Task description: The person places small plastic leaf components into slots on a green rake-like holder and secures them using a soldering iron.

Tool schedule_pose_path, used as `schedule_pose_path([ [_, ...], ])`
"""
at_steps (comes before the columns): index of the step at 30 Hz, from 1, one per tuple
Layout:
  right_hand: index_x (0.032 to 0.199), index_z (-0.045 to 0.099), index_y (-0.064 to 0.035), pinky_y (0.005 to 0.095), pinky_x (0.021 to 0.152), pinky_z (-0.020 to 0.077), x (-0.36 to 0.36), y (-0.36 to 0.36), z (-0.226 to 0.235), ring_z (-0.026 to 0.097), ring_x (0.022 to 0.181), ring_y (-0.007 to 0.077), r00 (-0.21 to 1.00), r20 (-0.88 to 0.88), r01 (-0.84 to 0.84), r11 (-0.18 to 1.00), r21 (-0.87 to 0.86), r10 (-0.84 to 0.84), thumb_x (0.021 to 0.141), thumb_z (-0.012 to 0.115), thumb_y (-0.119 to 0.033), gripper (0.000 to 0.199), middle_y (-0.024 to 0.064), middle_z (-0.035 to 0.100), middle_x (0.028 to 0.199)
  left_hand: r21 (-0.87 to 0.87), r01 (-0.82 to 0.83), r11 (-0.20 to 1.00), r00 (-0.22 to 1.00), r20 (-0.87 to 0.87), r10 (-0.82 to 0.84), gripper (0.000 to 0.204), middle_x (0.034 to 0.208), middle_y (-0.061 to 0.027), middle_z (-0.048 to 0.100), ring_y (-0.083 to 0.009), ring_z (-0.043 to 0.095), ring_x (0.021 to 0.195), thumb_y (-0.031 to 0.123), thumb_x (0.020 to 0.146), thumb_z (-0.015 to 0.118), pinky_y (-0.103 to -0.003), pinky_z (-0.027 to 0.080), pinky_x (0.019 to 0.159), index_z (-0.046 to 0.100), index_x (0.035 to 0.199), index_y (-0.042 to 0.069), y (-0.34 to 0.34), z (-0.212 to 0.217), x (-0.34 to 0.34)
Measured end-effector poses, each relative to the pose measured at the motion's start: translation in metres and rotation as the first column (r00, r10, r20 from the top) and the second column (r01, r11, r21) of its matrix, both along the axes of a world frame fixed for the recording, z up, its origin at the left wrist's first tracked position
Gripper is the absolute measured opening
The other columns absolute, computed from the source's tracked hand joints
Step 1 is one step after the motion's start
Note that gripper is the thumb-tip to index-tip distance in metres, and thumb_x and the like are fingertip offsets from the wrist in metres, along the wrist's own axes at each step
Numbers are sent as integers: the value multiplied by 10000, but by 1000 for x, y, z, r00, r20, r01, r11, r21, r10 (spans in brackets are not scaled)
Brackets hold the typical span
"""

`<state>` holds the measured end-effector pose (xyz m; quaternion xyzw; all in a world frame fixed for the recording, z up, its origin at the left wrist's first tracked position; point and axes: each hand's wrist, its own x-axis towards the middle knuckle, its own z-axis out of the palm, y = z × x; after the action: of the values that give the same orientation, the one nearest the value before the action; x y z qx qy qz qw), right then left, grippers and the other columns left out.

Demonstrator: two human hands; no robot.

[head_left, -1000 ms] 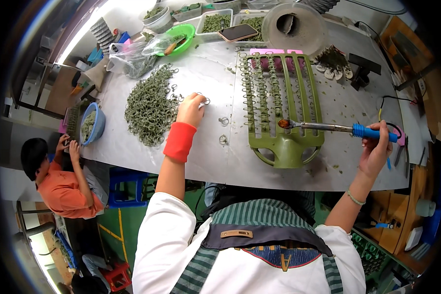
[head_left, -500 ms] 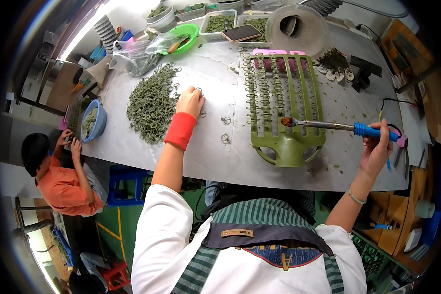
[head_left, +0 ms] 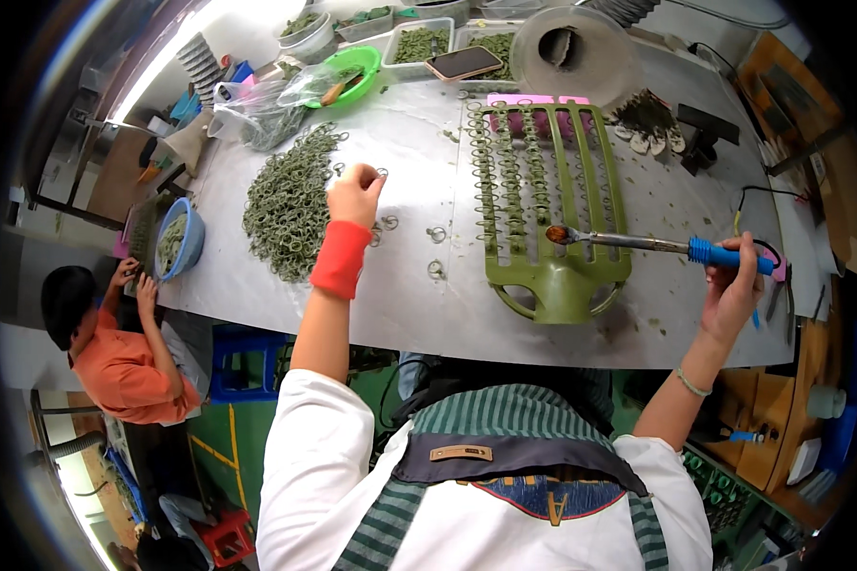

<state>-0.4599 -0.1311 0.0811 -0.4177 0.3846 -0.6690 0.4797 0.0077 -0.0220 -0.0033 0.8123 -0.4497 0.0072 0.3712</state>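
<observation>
My left hand (head_left: pixel 355 195), a red band on its wrist, is closed in a pinch just right of a heap of small green rings (head_left: pixel 295 205). One green ring (head_left: pixel 383 174) shows at its fingertips; whether they hold it I cannot tell. My right hand (head_left: pixel 730 284) grips the blue handle of a soldering-iron-like tool (head_left: pixel 652 244), held level, with a browned, widened tip. That tip is over the lower part of a green plastic rack (head_left: pixel 557 276) with long bars. Rows of rings stand along its left bars; the right bars look bare.
Loose rings (head_left: pixel 436 234) lie between heap and rack. Behind are a green basin (head_left: pixel 364 71), a plastic bag (head_left: pixel 257 119), tubs of green pieces (head_left: pixel 419 46), a phone (head_left: pixel 465 64) and a round duct mouth (head_left: pixel 567 52). A co-worker (head_left: pixel 124 352) sits at left beside a blue basin (head_left: pixel 192 243).
My left hand has drawn back slightly left toward the heap, its fingers pulled together. My right hand and the tool stay nearly where they were.
</observation>
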Motion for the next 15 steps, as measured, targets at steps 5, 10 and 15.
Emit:
schedule_pose_path([
  [5, 739, 636, -27, 196, 447, 418, -3, -2, -6, 531, 468, 95, 1000, -9, -18, 999, 29, 18, 866, 666, -267, 273, 60, 619, 674, -200, 367, 909, 837, -355, -416, 162, 863, -52, 667, -101, 632, 760, -20, 826, 652, -215, 518, 691, 707, 971, 25, 10, 37, -82],
  [10, 759, 647, -23, 213, 454, 434, 0, -4, -15, 546, 470, 107, 1000, 8, -28, 999, 39, 28, 857, 679, -255, 254, 68, 631, 690, -217, 577, 787, 806, -2, -591, 142, 870, -67, 657, -210, 638, 780, -11, 783, 681, -284, 534, 660, 701, 915, 41, -5, 56, -168],
  [15, 763, 645, -16, 227, 455, 442, 6, -6, -24, 566, 490, 116, 997, 49, -55, 998, 41, 53, 862, 672, -257, 262, 70, 642, 711, -146, 601, 786, 772, 358, -525, 121, 821, 19, 677, -215, 566, 832, 88, 717, 733, -342, 469, 759, 712, 833, 115, -27, 41, -185],
])
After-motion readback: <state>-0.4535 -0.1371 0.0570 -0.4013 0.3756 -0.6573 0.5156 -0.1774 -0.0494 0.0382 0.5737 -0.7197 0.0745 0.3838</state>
